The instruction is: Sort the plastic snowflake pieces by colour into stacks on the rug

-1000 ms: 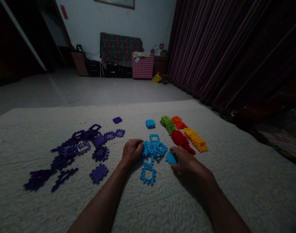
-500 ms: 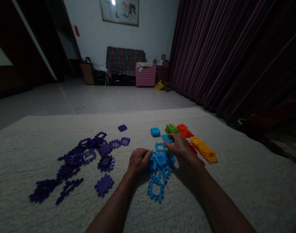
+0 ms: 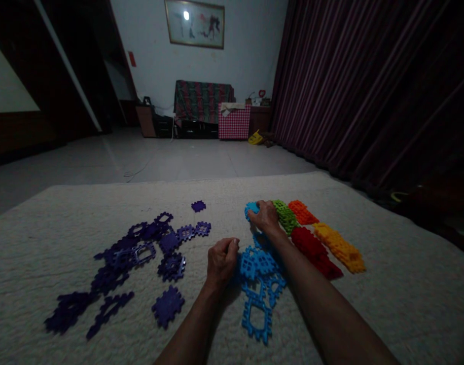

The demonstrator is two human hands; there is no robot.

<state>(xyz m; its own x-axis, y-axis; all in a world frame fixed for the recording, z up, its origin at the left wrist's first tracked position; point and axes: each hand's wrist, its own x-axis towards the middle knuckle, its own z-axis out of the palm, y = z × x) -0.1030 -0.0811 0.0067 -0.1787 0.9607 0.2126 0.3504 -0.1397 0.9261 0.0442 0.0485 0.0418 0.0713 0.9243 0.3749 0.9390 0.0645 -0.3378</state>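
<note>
Loose light blue toothed pieces (image 3: 256,264) lie in a heap between my forearms. My left hand (image 3: 222,258) rests at the heap's left side, its fingers curled closed; whether anything is inside them is hidden. Farther back, my right hand (image 3: 265,215) has its thumb and fingers on a small blue stack (image 3: 251,209), just left of the green stack (image 3: 285,216). Many dark purple pieces (image 3: 169,242) are spread to the left of my left hand.
Right of my right arm lie a red stack (image 3: 313,251), a yellow stack (image 3: 340,246) and an orange stack (image 3: 302,212) on the cream blanket (image 3: 201,334). A purple piece (image 3: 198,206) lies apart at the back. Dark curtains (image 3: 330,91) hang at the right.
My right hand has moved from beside the blue heap to the small blue stack behind it. My left hand stays by the heap. The camera view has shifted slightly.
</note>
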